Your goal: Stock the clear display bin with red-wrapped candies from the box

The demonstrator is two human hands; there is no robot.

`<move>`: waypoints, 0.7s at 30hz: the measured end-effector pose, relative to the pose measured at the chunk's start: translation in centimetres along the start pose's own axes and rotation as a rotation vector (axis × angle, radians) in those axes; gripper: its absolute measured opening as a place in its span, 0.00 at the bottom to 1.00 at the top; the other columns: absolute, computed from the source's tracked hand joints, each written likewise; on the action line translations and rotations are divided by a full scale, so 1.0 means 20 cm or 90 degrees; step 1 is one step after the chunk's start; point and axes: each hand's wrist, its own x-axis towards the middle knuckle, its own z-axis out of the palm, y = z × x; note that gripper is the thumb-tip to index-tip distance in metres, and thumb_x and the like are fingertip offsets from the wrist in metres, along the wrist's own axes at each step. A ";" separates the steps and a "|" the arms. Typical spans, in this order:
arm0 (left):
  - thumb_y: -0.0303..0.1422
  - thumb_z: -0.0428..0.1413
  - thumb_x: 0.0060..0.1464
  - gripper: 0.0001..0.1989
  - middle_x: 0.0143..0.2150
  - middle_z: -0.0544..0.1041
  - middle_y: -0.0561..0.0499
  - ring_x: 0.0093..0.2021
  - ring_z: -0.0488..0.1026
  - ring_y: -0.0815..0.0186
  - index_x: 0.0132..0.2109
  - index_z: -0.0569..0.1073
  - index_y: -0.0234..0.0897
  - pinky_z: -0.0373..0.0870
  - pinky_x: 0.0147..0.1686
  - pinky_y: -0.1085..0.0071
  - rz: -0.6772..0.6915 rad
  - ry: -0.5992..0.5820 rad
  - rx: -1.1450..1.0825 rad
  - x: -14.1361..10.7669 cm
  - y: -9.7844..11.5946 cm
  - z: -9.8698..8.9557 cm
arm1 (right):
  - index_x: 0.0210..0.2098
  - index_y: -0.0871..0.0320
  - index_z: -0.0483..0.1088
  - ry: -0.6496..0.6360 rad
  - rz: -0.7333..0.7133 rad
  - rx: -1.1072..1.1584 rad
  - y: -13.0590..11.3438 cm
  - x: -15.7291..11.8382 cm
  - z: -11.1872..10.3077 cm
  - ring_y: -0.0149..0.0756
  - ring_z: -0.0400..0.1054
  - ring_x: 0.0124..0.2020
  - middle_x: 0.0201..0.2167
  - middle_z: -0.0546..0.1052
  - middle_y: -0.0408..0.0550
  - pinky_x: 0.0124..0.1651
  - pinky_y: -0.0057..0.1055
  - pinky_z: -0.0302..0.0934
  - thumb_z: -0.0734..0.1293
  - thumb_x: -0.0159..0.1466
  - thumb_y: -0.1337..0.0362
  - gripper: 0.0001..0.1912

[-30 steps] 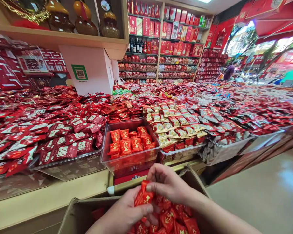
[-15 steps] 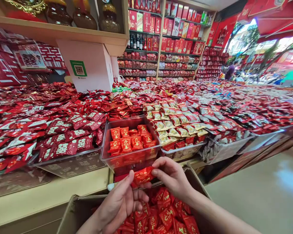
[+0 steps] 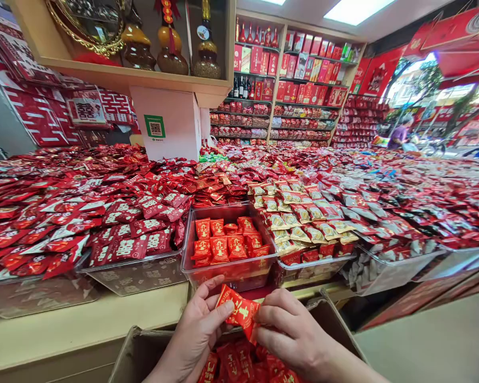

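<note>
Between my two hands is one red candy packet with gold characters, held tilted above a cardboard box. My left hand pinches its left end, thumb lying on the front. The fingers of my right hand close on its right end. Below, the cardboard box holds more red candy packets of the same look, partly hidden by my hands. Just beyond my hands stands a clear plastic bin, with similar red packets arranged in rows inside.
Left of that bin, another bin is heaped with dark red packets. On its right, a bin holds cream and gold packets. A white box with a QR code stands behind. Stocked shelves line the back; a person is outside.
The packet has turned from level to slanted, its printed front now showing. My left fingers have closed on its left end, and my right hand grips lower. The view has tilted up.
</note>
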 end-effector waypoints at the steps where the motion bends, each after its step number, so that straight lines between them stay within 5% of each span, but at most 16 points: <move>1: 0.26 0.59 0.43 0.26 0.31 0.74 0.51 0.27 0.69 0.70 0.49 0.56 0.37 0.66 0.28 0.73 0.001 0.003 0.007 0.00 -0.01 0.00 | 0.37 0.60 0.66 -0.009 -0.002 -0.019 -0.01 0.00 0.00 0.31 0.58 0.34 0.32 0.71 0.47 0.34 0.30 0.55 0.59 0.60 0.70 0.07; 6: 0.40 0.52 0.50 0.19 0.26 0.71 0.53 0.23 0.66 0.70 0.48 0.60 0.39 0.61 0.21 0.75 0.004 -0.023 -0.047 0.01 -0.03 -0.03 | 0.33 0.61 0.65 0.028 -0.005 -0.016 -0.02 0.05 -0.05 0.29 0.57 0.28 0.27 0.70 0.47 0.30 0.28 0.52 0.58 0.59 0.72 0.05; 10: 0.42 0.52 0.48 0.19 0.28 0.73 0.50 0.25 0.68 0.69 0.44 0.63 0.36 0.60 0.23 0.74 0.018 -0.011 0.003 0.02 -0.04 -0.06 | 0.31 0.61 0.65 0.050 0.072 -0.115 0.11 0.26 -0.08 0.31 0.57 0.29 0.27 0.68 0.47 0.32 0.28 0.52 0.57 0.59 0.71 0.05; 16: 0.42 0.54 0.46 0.17 0.26 0.73 0.53 0.22 0.67 0.73 0.40 0.65 0.35 0.57 0.22 0.77 0.033 -0.010 0.095 0.07 -0.09 -0.10 | 0.30 0.61 0.66 -0.181 0.107 -0.314 0.49 0.66 0.08 0.33 0.60 0.29 0.27 0.68 0.48 0.30 0.28 0.51 0.57 0.57 0.72 0.07; 21: 0.43 0.55 0.42 0.19 0.23 0.71 0.54 0.20 0.66 0.73 0.37 0.66 0.34 0.55 0.20 0.77 0.072 0.026 0.146 0.09 -0.11 -0.12 | 0.31 0.62 0.70 -0.302 0.141 -0.253 0.65 0.71 0.22 0.32 0.63 0.30 0.32 0.69 0.51 0.32 0.26 0.53 0.56 0.58 0.69 0.11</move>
